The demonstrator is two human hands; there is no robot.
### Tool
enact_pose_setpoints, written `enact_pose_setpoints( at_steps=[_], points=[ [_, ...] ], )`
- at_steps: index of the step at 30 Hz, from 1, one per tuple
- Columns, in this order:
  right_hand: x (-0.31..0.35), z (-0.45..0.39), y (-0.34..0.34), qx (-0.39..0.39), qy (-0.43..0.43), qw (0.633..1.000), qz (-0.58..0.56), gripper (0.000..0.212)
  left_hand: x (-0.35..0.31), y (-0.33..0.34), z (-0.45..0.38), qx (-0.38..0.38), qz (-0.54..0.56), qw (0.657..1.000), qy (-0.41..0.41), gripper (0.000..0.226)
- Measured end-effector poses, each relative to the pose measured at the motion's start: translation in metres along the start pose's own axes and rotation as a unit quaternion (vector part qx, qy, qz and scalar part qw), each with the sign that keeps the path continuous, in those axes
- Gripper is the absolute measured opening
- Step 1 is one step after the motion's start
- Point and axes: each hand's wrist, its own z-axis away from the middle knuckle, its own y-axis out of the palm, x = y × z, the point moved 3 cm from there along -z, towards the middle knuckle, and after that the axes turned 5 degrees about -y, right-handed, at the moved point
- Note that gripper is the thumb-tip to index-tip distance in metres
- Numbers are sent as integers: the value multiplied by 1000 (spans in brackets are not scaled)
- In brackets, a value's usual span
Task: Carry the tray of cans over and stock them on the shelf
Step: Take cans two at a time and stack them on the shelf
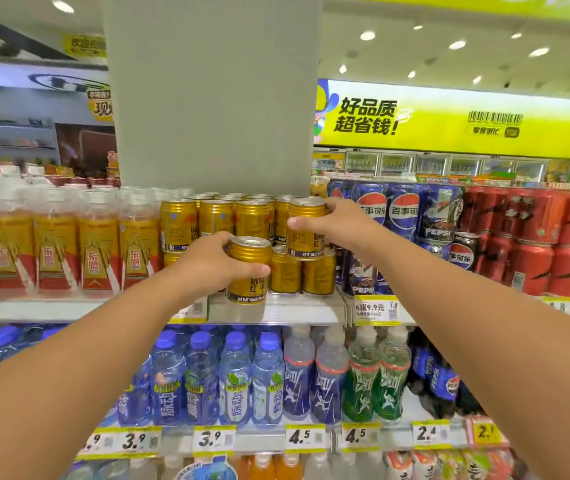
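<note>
Cans go in two at a time just now: the left hand (207,263) is wrapped round one gold can (248,270), upright at the front lip of the shelf (276,311), and the right hand (337,220) is curled round a second gold can (306,228), upright and higher, atop the lower tier of stacked cans (285,271). The open slot lies straight ahead of the left hand's can, so that hand looks nearer to setting down. I count one can per hand; the stacked ones behind overlap too much to count, and no tray shows.
</note>
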Motion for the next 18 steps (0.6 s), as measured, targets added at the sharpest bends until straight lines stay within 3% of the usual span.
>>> enact_pose_setpoints(
  at_steps=[8, 13, 18],
  points=[
    [-1, -40, 27, 25, 2, 1000, -1, 66, 10, 3, -10, 10, 1, 1000, 7, 74],
    [-18, -50, 36, 24, 32, 999, 3, 96, 13, 6, -18, 15, 9, 1000, 5, 71],
    [-23, -50, 35, 34, 35, 999, -6, 76, 17, 9, -23, 22, 14, 1000, -7, 75]
  ],
)
